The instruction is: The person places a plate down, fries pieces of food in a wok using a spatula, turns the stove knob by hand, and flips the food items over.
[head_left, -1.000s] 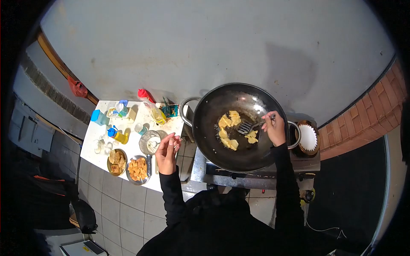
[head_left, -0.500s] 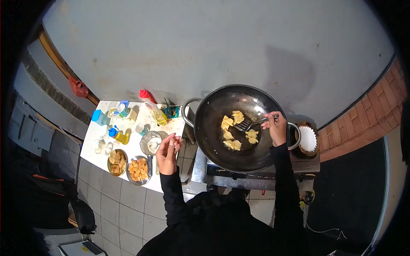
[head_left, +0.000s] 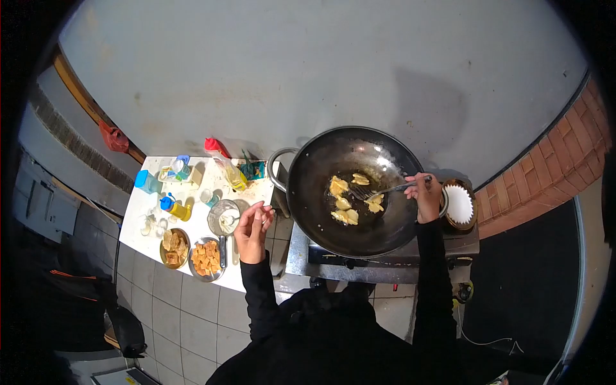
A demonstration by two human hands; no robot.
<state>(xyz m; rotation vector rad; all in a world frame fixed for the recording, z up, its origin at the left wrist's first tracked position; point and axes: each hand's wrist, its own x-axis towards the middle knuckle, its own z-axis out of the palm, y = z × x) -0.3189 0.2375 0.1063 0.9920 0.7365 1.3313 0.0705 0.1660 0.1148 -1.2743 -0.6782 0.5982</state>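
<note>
My right hand (head_left: 426,197) is closed round the handle of a slotted metal spatula (head_left: 386,190) at the right side of a big dark wok (head_left: 321,218). The spatula's head lies among several yellow frying pieces (head_left: 345,217) near the middle of the wok. Left of the wok, over the edge of the white table, my left hand (head_left: 253,228) is raised with its fingers bent and slightly apart, and nothing shows in it. Close behind that hand is a glass bowl (head_left: 224,217) with something white in it.
On the white table (head_left: 138,224) stand a plate of orange-brown cubes (head_left: 206,258), a bowl of browned pieces (head_left: 174,249), a blue-capped yellow bottle (head_left: 176,208) and a red-capped oil bottle (head_left: 235,176). A basket with white paper (head_left: 459,205) sits right of the wok.
My right hand has moved right and a little down, drawing the spatula handle outward. The yellow pieces have shifted, and one at the back looks turned. My left hand stays nearly in place.
</note>
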